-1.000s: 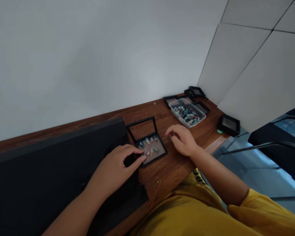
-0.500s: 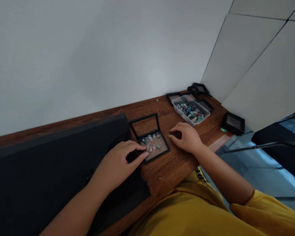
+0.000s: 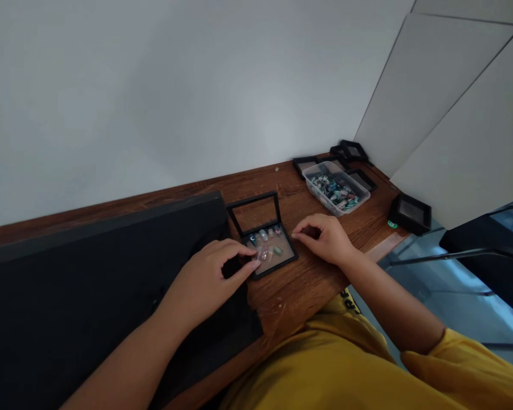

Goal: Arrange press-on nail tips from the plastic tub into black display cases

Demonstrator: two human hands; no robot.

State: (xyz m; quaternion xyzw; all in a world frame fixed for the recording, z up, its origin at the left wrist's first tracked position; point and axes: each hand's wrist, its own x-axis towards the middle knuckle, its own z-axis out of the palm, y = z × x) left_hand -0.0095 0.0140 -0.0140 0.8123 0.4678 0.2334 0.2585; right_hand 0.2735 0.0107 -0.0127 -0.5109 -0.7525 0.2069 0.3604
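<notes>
A shallow black display case (image 3: 276, 267) lies on the wooden table with its framed lid (image 3: 256, 213) raised. Several press-on nails (image 3: 263, 234) stand in a row along its back, and a greenish nail (image 3: 277, 250) lies farther forward. Thumb and fingertips of my left hand (image 3: 211, 273) pinch a small clear plastic piece (image 3: 265, 253) with pinkish spots, over the case's left side. Just right of the case, my right hand (image 3: 325, 236) has thumb and forefinger pressed together. Whether anything tiny is between them cannot be seen.
A clear plastic tub (image 3: 344, 208) full of loose nails stands at the back right. Black cases (image 3: 305, 164) lie around it, and more are stacked (image 3: 410, 213) near the right edge. A large black panel (image 3: 111, 285) covers the left side.
My right thumb and forefinger have closed from a small gap into a pinch. My left hand stays at the case's left side, still pinching. The view has shifted slightly.
</notes>
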